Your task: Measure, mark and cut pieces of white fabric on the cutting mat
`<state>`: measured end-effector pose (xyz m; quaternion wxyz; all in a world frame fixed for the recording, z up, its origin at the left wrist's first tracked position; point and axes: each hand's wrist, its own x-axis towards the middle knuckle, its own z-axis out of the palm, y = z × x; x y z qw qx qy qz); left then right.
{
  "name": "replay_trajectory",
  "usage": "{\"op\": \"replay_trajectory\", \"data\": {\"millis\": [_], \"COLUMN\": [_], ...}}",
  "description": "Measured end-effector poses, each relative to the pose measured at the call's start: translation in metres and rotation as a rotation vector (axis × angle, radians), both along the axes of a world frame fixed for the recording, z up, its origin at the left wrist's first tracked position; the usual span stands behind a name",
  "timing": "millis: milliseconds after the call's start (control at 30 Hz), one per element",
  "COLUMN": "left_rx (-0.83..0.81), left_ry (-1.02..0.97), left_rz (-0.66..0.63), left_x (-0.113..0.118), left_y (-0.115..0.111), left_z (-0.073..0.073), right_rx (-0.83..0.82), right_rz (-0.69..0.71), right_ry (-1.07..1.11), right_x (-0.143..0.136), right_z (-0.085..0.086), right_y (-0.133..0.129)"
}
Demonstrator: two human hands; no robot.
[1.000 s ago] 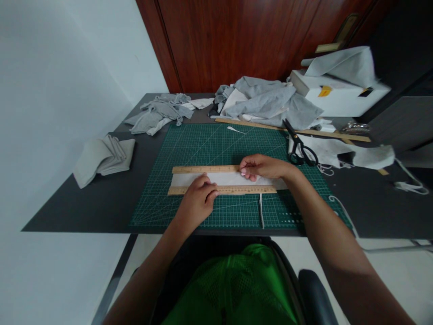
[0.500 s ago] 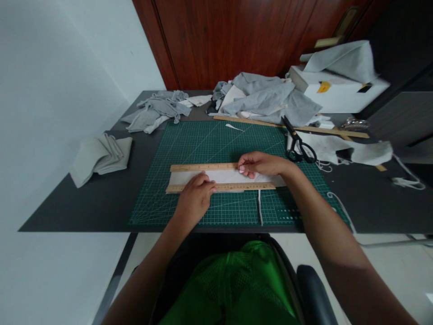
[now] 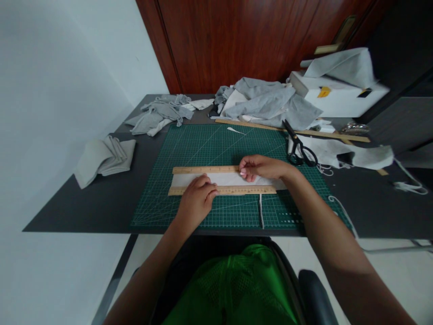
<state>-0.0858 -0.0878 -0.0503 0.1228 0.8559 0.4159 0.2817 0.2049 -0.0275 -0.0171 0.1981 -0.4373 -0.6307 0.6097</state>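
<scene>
A white fabric strip [image 3: 230, 179] lies across the green cutting mat [image 3: 203, 144], with a wooden ruler [image 3: 196, 169] along its far edge and a second wooden ruler [image 3: 245, 190] along its near edge. My left hand [image 3: 198, 194] rests over the near ruler and the strip, fingers bent and thumb against the ruler. At the far ruler, my right hand [image 3: 259, 167] is closed in a pinch, its curled fingers over the strip. Whatever is between those fingertips is hidden, as is the far ruler's right part. A thin grey cord [image 3: 261, 211] extends down from the near ruler.
Black scissors [image 3: 299, 146] lie at the mat's right edge, beside white fabric scraps [image 3: 367, 155]. A long wooden ruler [image 3: 333, 134] crosses behind. Grey cloth [image 3: 264, 97] is heaped at the back near a white box [image 3: 338, 97]. Folded cloth [image 3: 118, 155] sits left on the dark table [image 3: 84, 203].
The whole scene sits slightly lower in the picture. Both hands keep nearly the same places on the strip and rulers.
</scene>
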Motion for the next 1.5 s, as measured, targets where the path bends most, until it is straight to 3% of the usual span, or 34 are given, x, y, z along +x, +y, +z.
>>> {"op": "replay_trajectory", "data": {"millis": [333, 600, 867, 1067, 1133, 1300, 1500], "left_rx": [-0.035, -0.024, -0.037, -0.059, -0.063, -0.07, -0.067], "left_ry": [-0.051, -0.08, -0.151, -0.142, -0.138, -0.131, 0.027], "left_rz": [0.013, 0.002, 0.007, 0.028, 0.027, 0.039, 0.089], "left_x": [0.0, 0.0, 0.0, -0.001, -0.001, -0.001, 0.0], "left_y": [0.0, -0.002, -0.005, -0.008, -0.009, -0.013, -0.018], "left_z": [-0.001, -0.002, -0.006, -0.011, -0.011, -0.006, -0.004], "right_rx": [0.044, 0.348, 0.227, 0.631, 0.691, 0.621, 0.586], "right_rz": [0.038, -0.105, -0.151, -0.103, -0.079, -0.103, -0.067], "right_ry": [-0.04, -0.131, -0.017, -0.302, -0.396, -0.518, -0.583], "right_x": [-0.002, -0.012, -0.018, -0.027, -0.028, -0.025, -0.022], "right_z": [0.003, 0.012, 0.0, -0.004, -0.004, -0.005, -0.005], "right_y": [-0.003, -0.009, -0.008, -0.014, -0.017, -0.019, -0.02]}}
